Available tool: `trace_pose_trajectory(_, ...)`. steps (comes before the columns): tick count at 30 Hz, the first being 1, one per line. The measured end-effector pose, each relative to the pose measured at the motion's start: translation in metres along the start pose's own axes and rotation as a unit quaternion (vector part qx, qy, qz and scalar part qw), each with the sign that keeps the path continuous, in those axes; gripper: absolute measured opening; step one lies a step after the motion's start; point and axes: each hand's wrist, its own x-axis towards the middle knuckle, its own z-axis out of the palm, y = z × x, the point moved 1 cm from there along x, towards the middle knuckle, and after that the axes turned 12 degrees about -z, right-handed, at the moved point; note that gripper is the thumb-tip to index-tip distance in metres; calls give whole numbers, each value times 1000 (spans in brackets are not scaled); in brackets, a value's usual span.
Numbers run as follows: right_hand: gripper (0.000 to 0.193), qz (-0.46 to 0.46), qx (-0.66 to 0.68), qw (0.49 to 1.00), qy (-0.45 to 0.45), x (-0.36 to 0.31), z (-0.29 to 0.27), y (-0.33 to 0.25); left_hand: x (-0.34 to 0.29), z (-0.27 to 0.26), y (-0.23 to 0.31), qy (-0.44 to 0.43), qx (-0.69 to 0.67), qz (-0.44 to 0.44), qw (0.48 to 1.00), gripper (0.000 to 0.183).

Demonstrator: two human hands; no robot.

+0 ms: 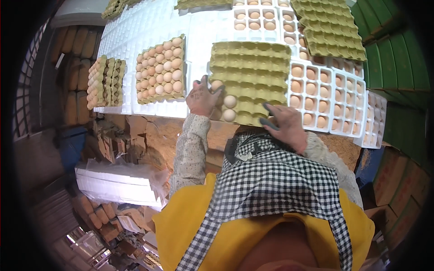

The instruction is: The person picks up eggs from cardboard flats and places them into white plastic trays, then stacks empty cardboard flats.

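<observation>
Along the olive tray's (251, 67) near-left corner, I'm seemingly arranging eggs (229, 101); my left hand (204, 97) is resting half-curled beside them, my right hand (285, 123) partly open, either's grip unclear. Next is calling for gentle fingertips.

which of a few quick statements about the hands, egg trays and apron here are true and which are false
1. The left hand is at the left side of the central pulp tray. True.
2. The right hand is at the far-left tray stack. False: the right hand is at the central tray's near right.
3. The apron is plain red. False: it is black-and-white checked.
4. The white trays on the right hold eggs. True.
</observation>
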Motion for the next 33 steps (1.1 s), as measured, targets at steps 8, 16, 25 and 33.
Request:
trace_pose_trajectory(8, 61, 109, -73, 975, -180, 103, 83, -16, 68, 21, -48, -127, -190, 217, 949, 58)
trace_pose_trajectory(16, 50, 131, 32, 976, -170, 97, 56, -53, 87, 2, -90, -352, -413, 227, 809, 41)
trace_pose_trajectory(25, 57, 216, 290, 929, -79, 71, 75, -29, 57, -6, -38, -211, 73, 424, 878, 39)
trace_pose_trajectory(33, 38, 257, 611, 734, 148, 121, 18, 21, 57, -17, -38, -166, 130, 391, 896, 47)
